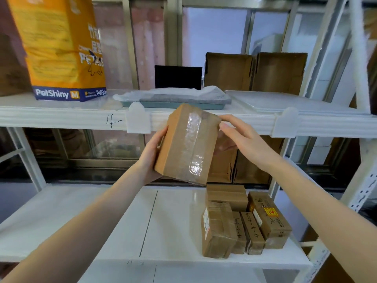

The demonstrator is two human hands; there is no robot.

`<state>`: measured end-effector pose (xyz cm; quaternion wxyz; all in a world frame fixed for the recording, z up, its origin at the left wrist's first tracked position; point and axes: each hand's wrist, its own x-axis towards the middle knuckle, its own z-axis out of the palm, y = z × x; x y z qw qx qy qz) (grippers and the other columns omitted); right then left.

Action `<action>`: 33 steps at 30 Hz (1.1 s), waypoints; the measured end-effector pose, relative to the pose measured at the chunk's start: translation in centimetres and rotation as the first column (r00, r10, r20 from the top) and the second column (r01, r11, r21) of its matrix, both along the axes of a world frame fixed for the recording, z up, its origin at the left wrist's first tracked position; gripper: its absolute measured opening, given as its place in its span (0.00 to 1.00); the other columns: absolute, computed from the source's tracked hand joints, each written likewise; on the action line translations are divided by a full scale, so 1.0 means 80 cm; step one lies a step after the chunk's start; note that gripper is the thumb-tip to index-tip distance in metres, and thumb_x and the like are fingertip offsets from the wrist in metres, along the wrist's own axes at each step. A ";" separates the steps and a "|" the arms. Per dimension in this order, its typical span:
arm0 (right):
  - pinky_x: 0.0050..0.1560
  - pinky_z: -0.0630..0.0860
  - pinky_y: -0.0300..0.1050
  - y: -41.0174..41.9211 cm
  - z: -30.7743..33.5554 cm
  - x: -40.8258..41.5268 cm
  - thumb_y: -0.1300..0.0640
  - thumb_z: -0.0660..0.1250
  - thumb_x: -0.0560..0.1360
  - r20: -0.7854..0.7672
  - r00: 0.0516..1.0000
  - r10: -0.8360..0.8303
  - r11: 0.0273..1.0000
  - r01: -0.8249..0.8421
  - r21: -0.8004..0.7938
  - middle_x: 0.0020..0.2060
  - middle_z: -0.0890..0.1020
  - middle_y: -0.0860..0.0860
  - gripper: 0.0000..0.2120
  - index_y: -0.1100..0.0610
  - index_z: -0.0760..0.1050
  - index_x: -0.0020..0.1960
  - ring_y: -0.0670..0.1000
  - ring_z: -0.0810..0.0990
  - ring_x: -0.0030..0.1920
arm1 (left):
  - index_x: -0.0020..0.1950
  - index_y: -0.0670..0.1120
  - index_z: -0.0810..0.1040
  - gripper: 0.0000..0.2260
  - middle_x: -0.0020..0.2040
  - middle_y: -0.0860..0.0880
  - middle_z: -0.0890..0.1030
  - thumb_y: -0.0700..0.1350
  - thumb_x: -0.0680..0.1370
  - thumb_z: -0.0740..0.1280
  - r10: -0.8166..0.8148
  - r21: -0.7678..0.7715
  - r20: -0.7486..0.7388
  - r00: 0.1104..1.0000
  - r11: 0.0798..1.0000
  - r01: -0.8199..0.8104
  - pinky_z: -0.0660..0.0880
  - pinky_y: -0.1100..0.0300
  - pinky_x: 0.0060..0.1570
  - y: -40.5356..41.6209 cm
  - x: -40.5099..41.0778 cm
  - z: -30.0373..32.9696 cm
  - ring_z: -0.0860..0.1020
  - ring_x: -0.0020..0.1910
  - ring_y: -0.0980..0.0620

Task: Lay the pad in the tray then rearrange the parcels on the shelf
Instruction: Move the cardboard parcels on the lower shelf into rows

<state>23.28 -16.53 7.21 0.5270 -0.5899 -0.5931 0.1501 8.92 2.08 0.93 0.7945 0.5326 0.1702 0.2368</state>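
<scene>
A taped brown cardboard parcel (186, 144) is held up in front of the upper shelf's edge. My left hand (152, 154) grips its left side and bottom corner. My right hand (242, 137) touches its upper right corner with the fingertips. On the upper shelf a white-grey pad (173, 94) lies in a teal tray (183, 105), its edges draped over the rim. Several more brown parcels (242, 221) sit packed together at the right of the lower shelf (102, 217).
An orange PetShiny bag (61, 48) stands at the left of the upper shelf (61, 117). Behind the tray are a black panel (177, 77) and two open cardboard boxes (255, 71). A white upright post (359, 54) rises at the right.
</scene>
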 end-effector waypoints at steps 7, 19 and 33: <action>0.37 0.80 0.37 0.004 0.051 -0.010 0.58 0.54 0.81 0.014 0.998 0.056 0.992 -0.057 0.113 0.48 0.81 0.45 0.12 0.46 0.70 0.59 0.42 0.83 0.42 | 0.53 0.53 0.80 0.20 0.43 0.48 0.85 0.65 0.73 0.59 0.011 0.138 0.061 0.998 0.990 -0.020 0.75 0.53 0.45 0.002 -0.005 0.067 0.83 0.40 0.51; 0.47 0.81 0.42 0.030 0.103 0.011 0.47 0.51 0.81 0.092 0.994 -0.064 0.993 0.054 0.103 0.50 0.81 0.44 0.12 0.39 0.65 0.63 0.53 0.85 0.38 | 0.56 0.52 0.78 0.19 0.39 0.53 0.85 0.63 0.73 0.64 0.127 0.362 0.118 0.985 0.918 -0.162 0.76 0.58 0.39 0.016 -0.010 0.164 0.83 0.39 0.53; 0.45 0.77 0.40 0.078 0.113 0.083 0.50 0.53 0.81 0.124 0.956 -0.267 0.960 0.252 0.122 0.49 0.79 0.47 0.11 0.47 0.67 0.61 0.48 0.83 0.41 | 0.67 0.61 0.67 0.28 0.65 0.52 0.68 0.61 0.69 0.71 0.416 0.992 0.123 0.901 -0.023 -0.124 0.66 0.58 0.54 0.068 0.045 0.283 0.68 0.59 0.54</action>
